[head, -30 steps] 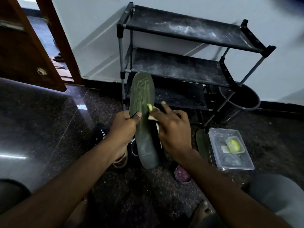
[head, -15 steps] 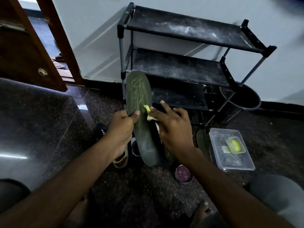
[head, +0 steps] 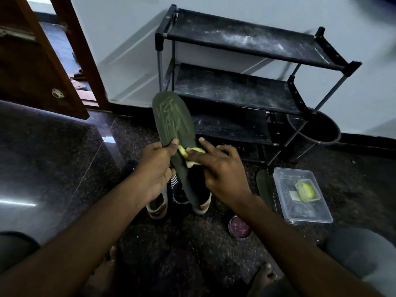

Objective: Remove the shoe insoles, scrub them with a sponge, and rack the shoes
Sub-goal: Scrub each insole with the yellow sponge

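Left hand [head: 157, 166] grips a dark green insole [head: 174, 127] at its middle, fingers closed on the edge, toe end raised before the black shoe rack [head: 246, 91]. Right hand [head: 218, 168] presses a yellow sponge [head: 189, 154] flat against the insole, fingers partly extended over it. Two shoes [head: 171, 200] stand on the floor just below.

A single wide-angle view from the person's head looks forward and steeply down, close over both forearms. The dark floor [head: 64, 168] fills the lower frame; a black shoe rack [head: 246, 91] against the white wall [head: 128, 50] sits near, above centre.
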